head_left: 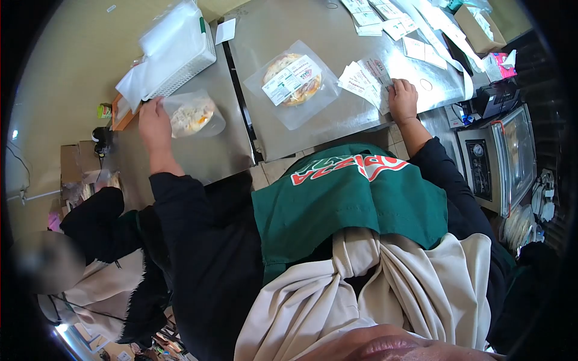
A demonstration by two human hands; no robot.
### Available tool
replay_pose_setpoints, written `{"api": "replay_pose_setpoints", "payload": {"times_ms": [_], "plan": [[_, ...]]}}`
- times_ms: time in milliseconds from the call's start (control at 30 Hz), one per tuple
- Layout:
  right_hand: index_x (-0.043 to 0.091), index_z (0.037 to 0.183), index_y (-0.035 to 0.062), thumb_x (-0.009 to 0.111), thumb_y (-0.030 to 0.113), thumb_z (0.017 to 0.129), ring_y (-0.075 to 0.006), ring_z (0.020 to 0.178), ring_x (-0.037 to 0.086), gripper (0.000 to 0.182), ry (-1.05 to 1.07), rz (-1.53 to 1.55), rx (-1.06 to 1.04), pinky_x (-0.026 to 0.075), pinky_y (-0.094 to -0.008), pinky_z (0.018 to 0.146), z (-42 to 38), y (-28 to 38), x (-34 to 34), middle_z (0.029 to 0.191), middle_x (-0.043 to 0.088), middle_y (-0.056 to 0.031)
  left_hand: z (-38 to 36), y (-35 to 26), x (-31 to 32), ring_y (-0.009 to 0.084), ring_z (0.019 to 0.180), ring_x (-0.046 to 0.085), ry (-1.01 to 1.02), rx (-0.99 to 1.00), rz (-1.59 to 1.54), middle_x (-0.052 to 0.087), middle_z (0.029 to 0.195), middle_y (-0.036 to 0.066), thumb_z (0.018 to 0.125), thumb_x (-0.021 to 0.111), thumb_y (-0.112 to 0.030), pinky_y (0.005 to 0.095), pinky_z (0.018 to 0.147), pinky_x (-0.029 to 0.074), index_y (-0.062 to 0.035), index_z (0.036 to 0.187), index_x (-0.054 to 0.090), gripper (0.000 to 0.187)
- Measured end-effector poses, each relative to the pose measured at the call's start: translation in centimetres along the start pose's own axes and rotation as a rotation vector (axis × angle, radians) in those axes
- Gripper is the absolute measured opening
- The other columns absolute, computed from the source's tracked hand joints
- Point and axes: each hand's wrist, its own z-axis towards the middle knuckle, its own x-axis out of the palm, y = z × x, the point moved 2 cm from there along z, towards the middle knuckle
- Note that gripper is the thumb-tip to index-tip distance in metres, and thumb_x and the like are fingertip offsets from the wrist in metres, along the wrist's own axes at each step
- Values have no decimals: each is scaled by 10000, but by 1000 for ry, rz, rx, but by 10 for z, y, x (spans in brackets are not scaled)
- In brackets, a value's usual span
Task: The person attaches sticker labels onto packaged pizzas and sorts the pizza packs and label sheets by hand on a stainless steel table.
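My left hand (155,125) is closed on the edge of a clear plastic bag (218,127) with a small topped pizza (191,118) inside. It holds the bag over the left metal table. My right hand (404,101) has its fingers curled at the edge of a fan of printed paper labels (368,83), pinching the nearest one. Between my hands a second bagged pizza (303,95) lies flat, with a white printed label (291,79) across it.
A white plastic basket (183,73) with clear bags stands at the far left. More label stacks (400,27) and long paper strips lie at the back right. An oven (497,159) stands at right. A co-worker in dark sleeves (99,222) is at my left.
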Motion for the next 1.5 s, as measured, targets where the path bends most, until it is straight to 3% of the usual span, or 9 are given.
{"api": "replay_pose_setpoints", "payload": {"times_ms": [267, 533, 733, 767, 867, 1133, 1267, 1367, 1500], "plan": [[614, 1015, 97, 592, 163, 806, -289, 990, 525, 220, 9, 12, 7, 401, -409, 860, 2, 0, -2, 1007, 588, -76, 28, -126, -2, 282, 855, 614, 15, -75, -479, 647, 909, 125, 861, 554, -164, 342, 764, 480, -79, 961, 689, 188], [634, 953, 75, 618, 164, 793, -302, 955, 537, 183, -63, 81, -3, 411, -404, 840, 0, 0, -4, 947, 601, -92, -55, -229, 62, 307, 788, 566, 72, 367, -276, 568, 827, 107, 752, 577, -87, 420, 684, 467, -79, 1026, 626, 278], [646, 873, 0, 610, 177, 850, -270, 838, 579, 182, -250, 386, 138, 436, -355, 786, 3, -6, -18, 859, 625, -113, -109, -227, 74, 291, 779, 537, 26, 444, -220, 511, 861, 94, 730, 582, -75, 389, 689, 448, -82, 1163, 511, 438], [634, 945, -20, 584, 182, 889, -172, 805, 581, 216, -116, 709, 363, 433, -287, 775, 2, -7, -22, 868, 632, -80, -115, -221, 81, 292, 787, 537, 70, 445, -217, 512, 868, 96, 731, 591, -85, 394, 692, 445, -83, 1181, 498, 459], [612, 1002, -30, 567, 176, 906, -106, 801, 572, 231, -53, 1396, 595, 431, -240, 757, -1, 29, -57, 889, 627, -53, -118, -212, 89, 308, 817, 533, 126, 425, -268, 516, 893, 118, 735, 633, -131, 413, 717, 441, -84, 1212, 474, 504], [617, 973, -28, 612, 123, 846, -150, 750, 631, 197, 615, 1323, 952, 499, -274, 680, -40, 62, -86, 863, 645, -82, -60, -263, 86, 333, 919, 526, 27, 479, -328, 519, 969, 157, 715, 729, -282, 410, 778, 442, -90, 1221, 460, 604], [627, 926, -24, 634, 121, 815, -177, 716, 624, 183, 736, 1276, 1161, 495, -300, 661, -33, 82, -67, 827, 641, -93, -49, -268, 130, 282, 780, 581, 149, 476, -224, 566, 775, 89, 750, 656, -225, 416, 699, 454, -83, 824, 598, 170], [578, 1024, 36, 615, 156, 846, -184, 701, 616, 218, 636, 1333, 1240, 439, -325, 557, -25, 78, -21, 848, 640, -75, -55, -272, 123, 259, 689, 577, -60, 515, -252, 555, 684, 68, 759, 616, -195, 408, 645, 446, -99, 660, 556, 150], [569, 1067, 65, 563, 124, 871, -198, 701, 598, 205, 461, 1582, 1287, 421, -326, 585, 7, 95, 5, 868, 644, -60, -70, -273, 110, 251, 691, 563, -21, 556, -188, 552, 711, 67, 757, 612, -192, 393, 630, 435, -104, 696, 561, 119]]}}
